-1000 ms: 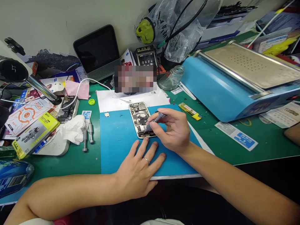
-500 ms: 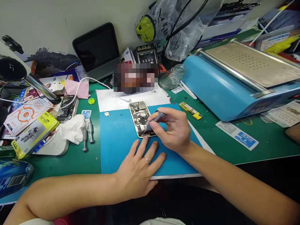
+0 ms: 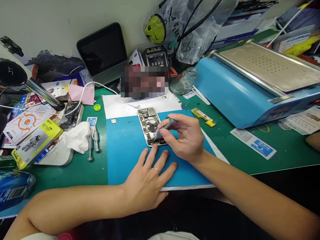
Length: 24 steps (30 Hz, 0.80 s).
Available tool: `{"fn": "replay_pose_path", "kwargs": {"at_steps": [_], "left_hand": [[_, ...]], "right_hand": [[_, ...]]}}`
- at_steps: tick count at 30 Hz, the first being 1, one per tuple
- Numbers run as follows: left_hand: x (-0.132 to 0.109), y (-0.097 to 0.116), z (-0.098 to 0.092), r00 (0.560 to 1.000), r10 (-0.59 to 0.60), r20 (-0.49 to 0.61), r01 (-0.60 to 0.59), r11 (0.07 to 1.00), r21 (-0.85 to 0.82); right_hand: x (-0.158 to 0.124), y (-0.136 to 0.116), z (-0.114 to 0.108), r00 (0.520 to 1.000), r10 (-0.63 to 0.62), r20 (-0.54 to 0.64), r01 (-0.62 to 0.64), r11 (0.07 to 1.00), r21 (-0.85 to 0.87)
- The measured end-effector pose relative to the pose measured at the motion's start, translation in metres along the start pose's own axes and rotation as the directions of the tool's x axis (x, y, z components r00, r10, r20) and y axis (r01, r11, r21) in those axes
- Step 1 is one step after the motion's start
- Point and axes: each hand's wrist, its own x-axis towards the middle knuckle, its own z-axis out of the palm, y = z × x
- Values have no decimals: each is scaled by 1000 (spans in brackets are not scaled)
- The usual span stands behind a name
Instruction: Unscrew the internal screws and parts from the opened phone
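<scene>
An opened phone [image 3: 149, 121] with its inner parts bare lies on a blue mat [image 3: 125, 160]. My right hand [image 3: 186, 138] is closed round a small grey screwdriver [image 3: 172, 124], held at a slant over the phone's lower right part; the tip is hidden by my fingers. My left hand [image 3: 150, 173] rests flat on the mat with fingers spread, a ring on one of them, and a fingertip touches or nearly touches the phone's bottom edge. Left of the phone, a small metal piece [image 3: 114, 121] and tiny specks like screws lie on the mat.
Two more screwdrivers [image 3: 90, 148] lie left of the mat beside a crumpled tissue [image 3: 78, 137] and another opened phone [image 3: 71, 115]. A blue machine with a metal plate [image 3: 232, 100] stands at right, next to a glass jar [image 3: 183, 81]. A white cable [image 3: 100, 84] crosses the back.
Hardly anything differs. Both hands, the screwdriver and the phone keep their places; the view has shifted very slightly.
</scene>
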Motion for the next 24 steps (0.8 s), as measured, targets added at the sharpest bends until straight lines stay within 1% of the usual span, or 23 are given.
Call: {"fn": "replay_pose_path", "kwargs": {"at_steps": [9, 24], "left_hand": [[-1, 0, 0, 1000, 1, -6, -1, 1000, -1], [-1, 1, 1, 1000, 1, -9, -1, 1000, 9]], "right_hand": [[-1, 0, 0, 1000, 26, -6, -25, 1000, 13], [-1, 0, 0, 1000, -7, 0, 7, 1000, -8]]}}
